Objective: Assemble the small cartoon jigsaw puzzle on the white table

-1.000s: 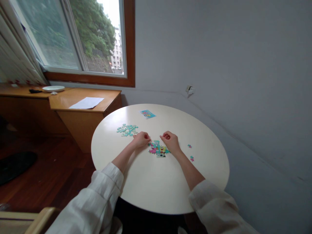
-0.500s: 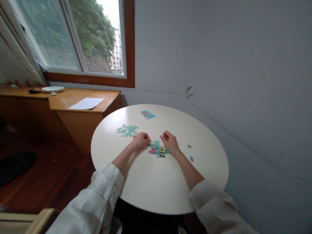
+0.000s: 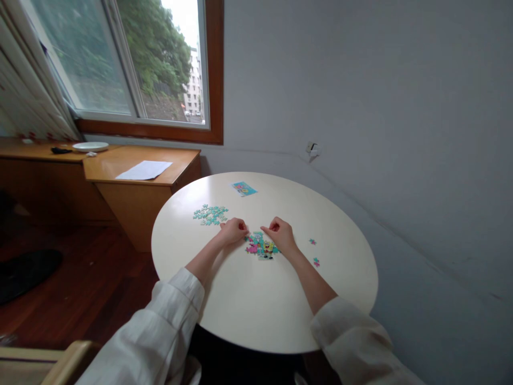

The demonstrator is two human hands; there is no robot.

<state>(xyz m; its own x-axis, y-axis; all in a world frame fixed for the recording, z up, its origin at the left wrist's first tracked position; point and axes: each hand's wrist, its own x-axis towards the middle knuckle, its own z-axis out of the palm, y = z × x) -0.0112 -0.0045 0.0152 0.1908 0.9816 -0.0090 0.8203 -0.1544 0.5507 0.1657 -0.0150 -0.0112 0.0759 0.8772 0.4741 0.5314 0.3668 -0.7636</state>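
Observation:
A partly joined jigsaw puzzle [image 3: 260, 248] with cartoon figures, one yellow and one pink, lies on the round table. At its upper left edge is my left hand [image 3: 234, 231], thumb and fingers pinched together; anything between the tips is too small to make out. My right hand [image 3: 280, 234] hovers at the puzzle's upper right, covering part of that side. Its fingers are curled in, with one digit pointing left above the top edge, and whatever it may hold is hidden.
Several loose teal puzzle pieces [image 3: 210, 214] lie in a heap at the left. Two separate pieces, an upper one [image 3: 312, 241] and a lower pinkish one [image 3: 316, 262], lie at the right. A picture card [image 3: 244, 189] is on the far side of the round table [image 3: 256, 305].
My right hand's pointing digit has stretched a little left and down toward the puzzle's top edge. The left hand keeps its pinch, almost still. The whole view has shifted slightly.

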